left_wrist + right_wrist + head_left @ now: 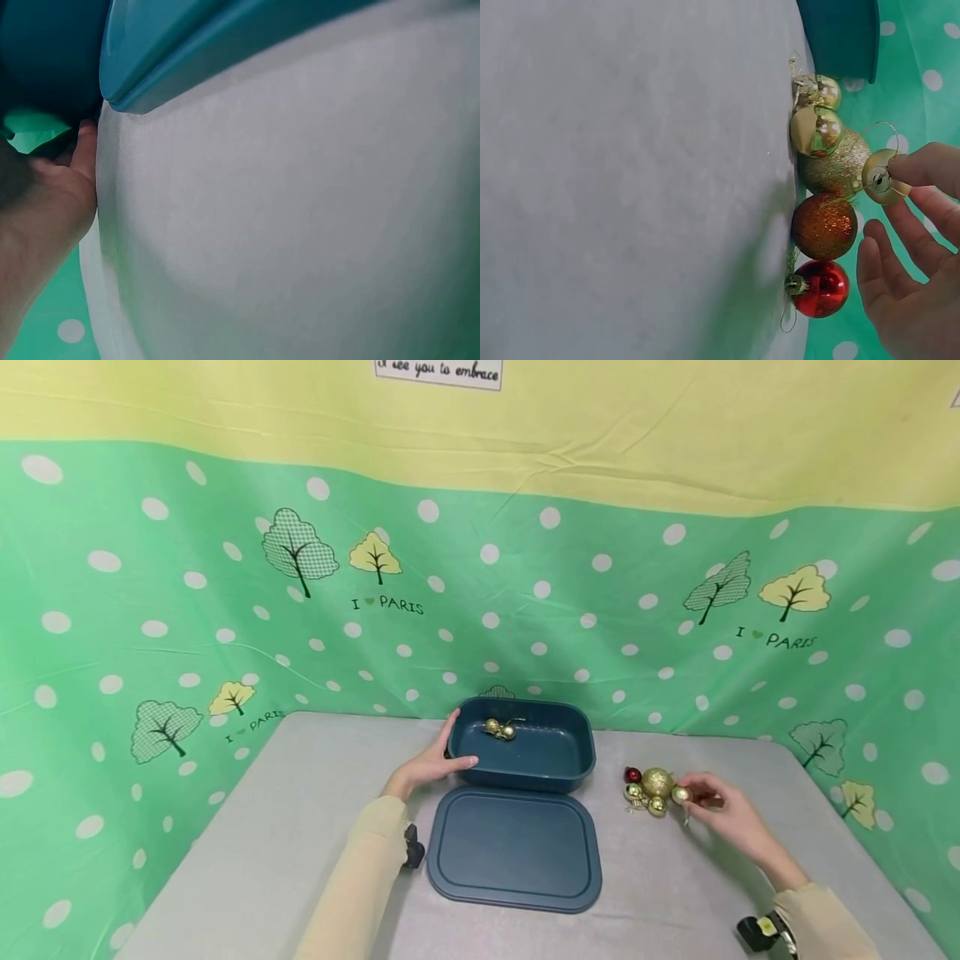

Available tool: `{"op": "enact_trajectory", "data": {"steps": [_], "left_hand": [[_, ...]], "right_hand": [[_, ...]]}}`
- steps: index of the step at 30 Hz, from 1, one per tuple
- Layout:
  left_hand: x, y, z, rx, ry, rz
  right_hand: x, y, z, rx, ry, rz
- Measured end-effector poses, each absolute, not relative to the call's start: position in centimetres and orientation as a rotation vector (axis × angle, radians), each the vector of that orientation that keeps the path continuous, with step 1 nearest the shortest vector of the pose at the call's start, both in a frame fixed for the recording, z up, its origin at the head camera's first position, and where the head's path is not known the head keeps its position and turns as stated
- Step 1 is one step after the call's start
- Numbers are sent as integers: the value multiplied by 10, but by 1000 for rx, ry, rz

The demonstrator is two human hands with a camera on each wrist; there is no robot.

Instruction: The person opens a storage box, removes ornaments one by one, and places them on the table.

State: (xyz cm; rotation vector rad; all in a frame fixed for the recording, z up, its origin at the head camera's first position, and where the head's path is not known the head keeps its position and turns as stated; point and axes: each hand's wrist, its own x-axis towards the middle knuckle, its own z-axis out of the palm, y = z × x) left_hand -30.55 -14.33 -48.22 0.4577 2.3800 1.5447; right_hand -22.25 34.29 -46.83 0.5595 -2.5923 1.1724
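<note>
My left hand (430, 763) holds the left end of a dark blue plastic container (517, 779), its thumb over the front rim and its fingers along the outer side. Two small gold Christmas balls (507, 732) lie inside, toward the container's back left. Between thumb and fingertips, my right hand (726, 814) pinches a small gold Christmas ball (886, 177) with a thin string loop. Right beside it on the table is a cluster: a larger glittery gold ball (657, 783), shiny gold balls (816, 130), an orange glitter ball (824, 226) and a red ball (821, 289).
The blue lid (515, 850) lies flat on the grey tabletop (300, 827), directly in front of the container. Behind the table hangs a green and yellow cloth (465, 585) with dots and printed trees.
</note>
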Motion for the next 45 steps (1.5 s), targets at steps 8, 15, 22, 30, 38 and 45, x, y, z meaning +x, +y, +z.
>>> {"op": "enact_trajectory", "data": {"steps": [8,15,22,30,38,45], "left_hand": [[-307,-143,-484,468,2388,1536],[-306,-143,-483,470,2394,1538],[-306,-143,-483,452,2391,1525],[-304,-144,-481,464,2408,1531],[-306,-144,-486,451,2416,1520],[-309,-146,-490,476,2420,1525]], "right_hand": [[-222,345,-475,603,-2603,1072],[-222,344,-481,514,-2582,987],[-222,346,-483,518,-2514,1033],[-221,334,-465,508,-2494,1130],[-225,314,-461,553,-2446,1255],[-227,289,-452,572,-2463,1309]]}}
